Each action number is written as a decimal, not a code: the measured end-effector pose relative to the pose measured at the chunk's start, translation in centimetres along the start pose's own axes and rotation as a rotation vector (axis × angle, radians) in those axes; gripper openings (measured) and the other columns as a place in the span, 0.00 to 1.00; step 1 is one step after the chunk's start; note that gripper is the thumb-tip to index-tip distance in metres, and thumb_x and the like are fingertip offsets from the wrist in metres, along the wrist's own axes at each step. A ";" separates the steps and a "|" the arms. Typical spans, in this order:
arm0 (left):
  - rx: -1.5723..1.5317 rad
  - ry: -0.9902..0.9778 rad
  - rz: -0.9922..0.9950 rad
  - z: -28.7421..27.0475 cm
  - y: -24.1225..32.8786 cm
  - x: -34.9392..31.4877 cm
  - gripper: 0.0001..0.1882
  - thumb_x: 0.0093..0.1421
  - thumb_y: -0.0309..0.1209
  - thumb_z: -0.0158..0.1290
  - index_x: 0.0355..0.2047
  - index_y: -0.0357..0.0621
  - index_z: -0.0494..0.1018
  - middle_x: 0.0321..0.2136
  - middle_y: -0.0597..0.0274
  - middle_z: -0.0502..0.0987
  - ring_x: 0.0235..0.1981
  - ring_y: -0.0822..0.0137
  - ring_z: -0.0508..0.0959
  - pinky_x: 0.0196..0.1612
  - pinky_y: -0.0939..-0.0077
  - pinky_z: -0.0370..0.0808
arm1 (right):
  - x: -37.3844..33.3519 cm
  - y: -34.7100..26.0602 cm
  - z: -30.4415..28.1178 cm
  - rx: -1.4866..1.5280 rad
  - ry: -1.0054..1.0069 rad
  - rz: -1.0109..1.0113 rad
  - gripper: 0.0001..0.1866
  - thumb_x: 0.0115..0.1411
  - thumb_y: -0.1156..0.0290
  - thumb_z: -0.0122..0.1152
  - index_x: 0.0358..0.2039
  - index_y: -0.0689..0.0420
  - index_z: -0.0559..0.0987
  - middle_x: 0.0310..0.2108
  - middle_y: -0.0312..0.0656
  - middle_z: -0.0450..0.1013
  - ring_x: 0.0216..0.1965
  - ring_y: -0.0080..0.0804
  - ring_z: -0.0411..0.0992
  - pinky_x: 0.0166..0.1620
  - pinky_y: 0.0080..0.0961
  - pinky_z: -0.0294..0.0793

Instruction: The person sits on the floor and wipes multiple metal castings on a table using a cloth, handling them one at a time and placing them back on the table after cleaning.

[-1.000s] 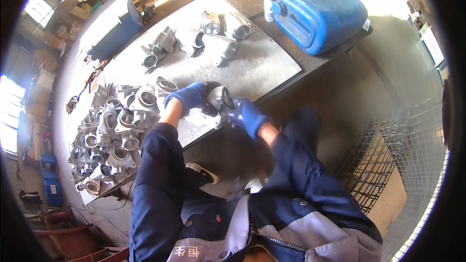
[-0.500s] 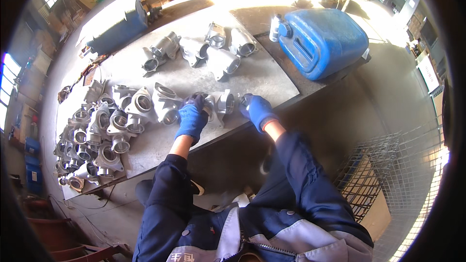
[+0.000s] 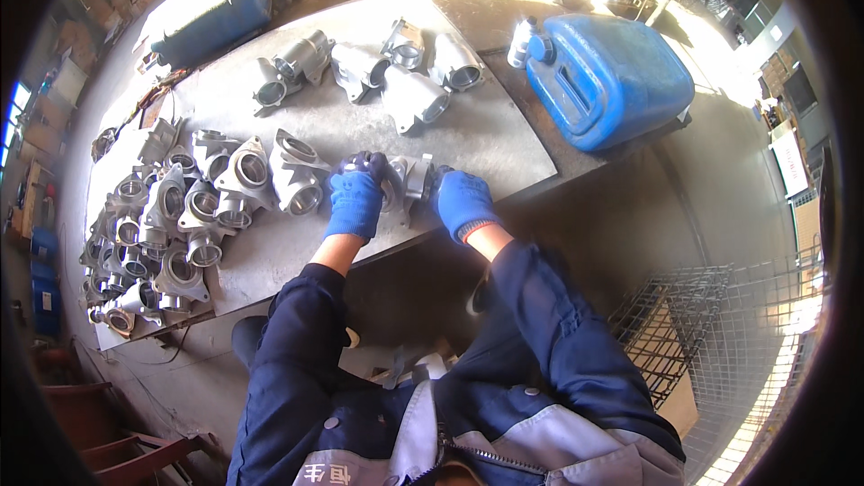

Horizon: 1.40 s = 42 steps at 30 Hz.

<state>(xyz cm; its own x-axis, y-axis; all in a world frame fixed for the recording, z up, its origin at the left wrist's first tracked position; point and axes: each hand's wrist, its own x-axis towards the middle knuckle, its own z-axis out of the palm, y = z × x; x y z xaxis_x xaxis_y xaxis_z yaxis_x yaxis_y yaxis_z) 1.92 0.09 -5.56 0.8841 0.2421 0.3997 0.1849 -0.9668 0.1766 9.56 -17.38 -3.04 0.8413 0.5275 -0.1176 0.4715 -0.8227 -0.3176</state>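
Near the front edge of the table, a silver-grey cast metal pipe fitting (image 3: 413,182) lies between my hands. My left hand (image 3: 355,196), in a blue glove with dark fingertips, is closed around its left end. At the fitting's right open end is my right hand (image 3: 464,202), in a matching glove. Its fingers are curled together at the opening, and whatever they hold is hidden. Just left of my left hand stands another flanged fitting (image 3: 297,175). Farther back, several similar fittings (image 3: 412,97) sit in a loose group.
Many more fittings (image 3: 171,202) crowd the left end of the metal-topped table (image 3: 261,265). A blue jerrycan (image 3: 621,81) and a small white bottle (image 3: 519,43) stand at the back right. Wire mesh (image 3: 720,324) rises at the lower right. A blue tank-like object (image 3: 216,22) is beyond the table.
My right hand has moved left, from apart on the right to the fitting's open end. My left hand stays on the fitting. The whole view has shifted slightly.
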 end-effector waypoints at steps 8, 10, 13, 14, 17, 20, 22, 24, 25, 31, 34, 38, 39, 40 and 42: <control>-0.131 -0.258 -0.072 -3.5 1.3 1.2 0.13 0.53 0.25 0.53 0.39 0.50 0.73 0.39 0.51 0.77 0.43 0.47 0.77 0.45 0.56 0.74 | -3.7 1.2 2.5 0.180 0.030 -0.079 0.10 0.58 0.68 0.58 0.39 0.56 0.79 0.33 0.49 0.78 0.31 0.45 0.78 0.37 0.39 0.78; -0.243 -0.245 -0.107 -5.2 1.3 1.7 0.13 0.52 0.24 0.52 0.39 0.47 0.75 0.37 0.46 0.78 0.43 0.45 0.78 0.46 0.56 0.75 | -4.2 1.5 2.4 0.438 0.099 -0.095 0.10 0.58 0.68 0.61 0.38 0.58 0.78 0.31 0.47 0.78 0.28 0.41 0.77 0.33 0.35 0.78; -0.183 -0.476 -0.029 -6.0 0.4 3.1 0.15 0.51 0.25 0.51 0.40 0.45 0.75 0.38 0.45 0.79 0.43 0.45 0.78 0.46 0.57 0.75 | -4.8 0.6 1.8 1.233 -0.141 0.167 0.09 0.61 0.67 0.60 0.38 0.58 0.79 0.24 0.40 0.76 0.23 0.30 0.75 0.26 0.28 0.76; -0.128 -0.531 -0.070 -6.3 0.4 3.5 0.17 0.50 0.26 0.50 0.42 0.44 0.75 0.37 0.44 0.79 0.43 0.45 0.79 0.46 0.57 0.76 | -4.4 0.9 2.8 1.404 -0.311 0.116 0.08 0.63 0.67 0.59 0.39 0.56 0.78 0.21 0.33 0.72 0.19 0.22 0.70 0.21 0.20 0.70; -0.068 -0.319 -0.101 -7.1 0.1 3.9 0.20 0.53 0.29 0.55 0.48 0.44 0.74 0.39 0.45 0.80 0.43 0.47 0.80 0.45 0.59 0.77 | -3.4 -0.1 2.0 1.262 -0.365 0.209 0.09 0.63 0.67 0.59 0.40 0.56 0.78 0.21 0.36 0.72 0.18 0.24 0.69 0.20 0.22 0.70; -0.640 -0.326 0.069 -5.0 -3.3 2.8 0.24 0.54 0.29 0.60 0.52 0.40 0.71 0.43 0.51 0.79 0.41 0.56 0.81 0.42 0.66 0.79 | -1.6 1.3 1.8 1.302 -0.409 0.226 0.12 0.64 0.61 0.59 0.40 0.57 0.77 0.26 0.39 0.74 0.23 0.27 0.72 0.22 0.27 0.73; -1.162 -0.597 -0.321 -3.3 -4.5 1.8 0.33 0.52 0.35 0.65 0.56 0.39 0.66 0.51 0.51 0.73 0.47 0.55 0.78 0.47 0.67 0.77 | -1.4 0.8 -0.2 1.282 -0.363 0.243 0.13 0.62 0.59 0.60 0.40 0.55 0.78 0.28 0.44 0.76 0.25 0.37 0.76 0.28 0.31 0.76; -0.277 -0.324 0.271 -5.7 -1.2 0.4 0.40 0.46 0.41 0.70 0.57 0.41 0.67 0.52 0.46 0.72 0.50 0.49 0.75 0.54 0.60 0.73 | 0.4 2.7 0.7 0.578 -0.105 0.000 0.14 0.60 0.58 0.61 0.40 0.53 0.78 0.30 0.47 0.78 0.29 0.44 0.77 0.34 0.35 0.77; -0.220 -0.350 0.155 -5.7 -0.7 0.6 0.46 0.40 0.43 0.73 0.58 0.43 0.66 0.49 0.45 0.74 0.49 0.45 0.75 0.56 0.57 0.70 | 0.8 3.0 0.4 0.215 0.013 -0.126 0.14 0.58 0.58 0.62 0.40 0.52 0.78 0.32 0.48 0.78 0.31 0.48 0.77 0.37 0.37 0.77; -0.502 -0.319 0.004 -1.7 -2.9 2.2 0.38 0.42 0.35 0.71 0.55 0.44 0.69 0.40 0.51 0.79 0.41 0.55 0.78 0.46 0.64 0.75 | 3.7 3.6 0.5 -0.111 0.120 -0.216 0.10 0.59 0.63 0.54 0.39 0.49 0.79 0.36 0.45 0.79 0.38 0.49 0.77 0.43 0.41 0.75; -0.534 -0.377 -0.041 -2.5 -2.9 2.8 0.37 0.44 0.24 0.71 0.56 0.42 0.70 0.41 0.60 0.80 0.40 0.72 0.76 0.45 0.72 0.75 | 4.9 2.5 -0.1 -0.269 0.083 -0.254 0.11 0.61 0.67 0.49 0.39 0.48 0.79 0.37 0.44 0.79 0.38 0.47 0.77 0.43 0.41 0.74; -0.604 -0.440 -0.060 -1.5 -4.5 3.3 0.35 0.45 0.32 0.69 0.54 0.43 0.71 0.43 0.51 0.79 0.44 0.56 0.77 0.48 0.65 0.74 | 5.3 1.5 -1.9 -0.322 0.015 -0.351 0.12 0.62 0.69 0.46 0.40 0.49 0.79 0.36 0.46 0.79 0.38 0.47 0.78 0.43 0.41 0.74; -0.631 -0.478 -0.089 -1.7 -4.2 3.5 0.34 0.45 0.34 0.69 0.54 0.44 0.71 0.43 0.48 0.79 0.45 0.52 0.78 0.49 0.63 0.74 | 5.4 1.9 -1.8 -0.305 0.004 -0.349 0.12 0.62 0.68 0.47 0.40 0.49 0.79 0.36 0.46 0.79 0.38 0.47 0.78 0.43 0.42 0.74; -0.654 -0.517 -0.119 -1.9 -3.8 3.7 0.33 0.46 0.35 0.68 0.53 0.44 0.71 0.43 0.46 0.79 0.46 0.48 0.78 0.49 0.62 0.73 | 5.4 2.2 -1.8 -0.288 -0.006 -0.347 0.12 0.61 0.67 0.47 0.40 0.50 0.79 0.35 0.47 0.79 0.37 0.48 0.78 0.43 0.42 0.75; -0.620 -0.543 -0.095 -2.5 -3.5 3.9 0.32 0.46 0.35 0.68 0.53 0.44 0.71 0.43 0.46 0.79 0.46 0.48 0.78 0.49 0.61 0.73 | 5.2 2.5 -1.7 -0.246 -0.050 -0.322 0.12 0.61 0.65 0.48 0.40 0.51 0.79 0.35 0.48 0.79 0.38 0.48 0.78 0.42 0.42 0.76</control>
<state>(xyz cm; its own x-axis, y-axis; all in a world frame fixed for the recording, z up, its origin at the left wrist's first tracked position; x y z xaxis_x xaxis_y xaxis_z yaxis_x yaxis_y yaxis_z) 3.68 4.59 -2.40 0.9903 0.0929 -0.1037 0.1392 -0.6849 0.7152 15.54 -17.03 -2.86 0.6292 0.7712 -0.0965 0.7631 -0.6366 -0.1117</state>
